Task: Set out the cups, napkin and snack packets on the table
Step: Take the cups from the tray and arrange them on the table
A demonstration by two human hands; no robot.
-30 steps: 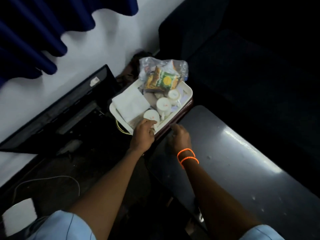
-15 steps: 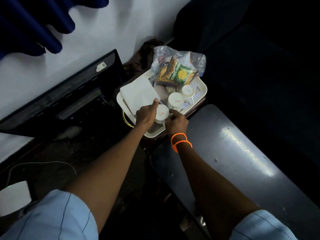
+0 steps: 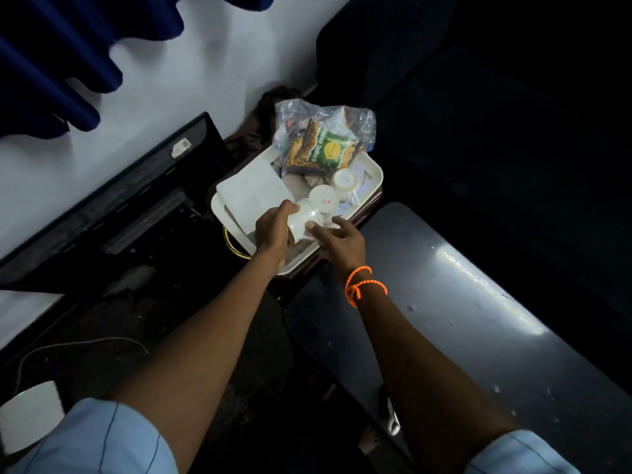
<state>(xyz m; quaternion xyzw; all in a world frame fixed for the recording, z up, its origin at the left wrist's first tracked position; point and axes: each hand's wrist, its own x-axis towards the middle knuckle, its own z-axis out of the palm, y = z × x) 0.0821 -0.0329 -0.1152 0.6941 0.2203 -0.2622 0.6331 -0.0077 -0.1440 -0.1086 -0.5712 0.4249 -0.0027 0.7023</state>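
A cream tray [image 3: 374, 172] rests on a low stand beside the dark table [image 3: 478, 302]. My left hand [image 3: 273, 227] grips a white cup [image 3: 304, 220], lifted and tilted on its side above the tray's near end. My right hand [image 3: 343, 239] is spread open just right of that cup, one fingertip touching it. Two more white cups [image 3: 324, 199] [image 3: 346, 179] stand upside down on the tray. A folded white napkin [image 3: 253, 189] lies on the tray's left side. A clear plastic bag of snack packets [image 3: 323, 142] sits at the far end.
A black flat screen [image 3: 113, 200] leans against the white wall on the left, with cables on the floor. A dark sofa [image 3: 478, 114] fills the upper right. A white object [image 3: 27, 415] lies at the lower left. Blue curtain hangs at top left.
My left hand has lifted the nearest cup off the tray and tipped it sideways. My right hand has opened its fingers beside the cup.
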